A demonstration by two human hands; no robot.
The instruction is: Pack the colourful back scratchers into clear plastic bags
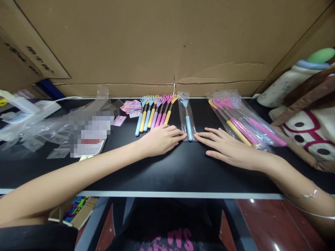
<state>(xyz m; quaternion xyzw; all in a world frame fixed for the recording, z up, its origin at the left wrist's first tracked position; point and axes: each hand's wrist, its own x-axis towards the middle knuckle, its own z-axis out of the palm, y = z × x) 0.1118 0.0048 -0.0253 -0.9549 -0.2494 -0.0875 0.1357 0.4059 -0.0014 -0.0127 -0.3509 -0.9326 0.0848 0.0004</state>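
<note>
A blue-handled back scratcher (188,127) lies in a clear plastic bag (193,126) in the middle of the table. My left hand (162,140) rests flat, its outstretched fingertips touching the bag's lower left edge. From the other side, my right hand (225,147) has its fingers spread, with one fingertip at the bag's lower right corner. Loose back scratchers (156,116) in blue, yellow, purple and pink lie in a row beyond my left hand. Behind my right hand, several bagged back scratchers (244,129) are piled together.
Small printed cards (131,106) lie left of the loose row. Clear empty bags (56,134) and a partly blurred phone (101,148) are further left. A bottle (284,83) and a plush bag (314,129) stand at the right. A cardboard wall (157,45) closes off the back.
</note>
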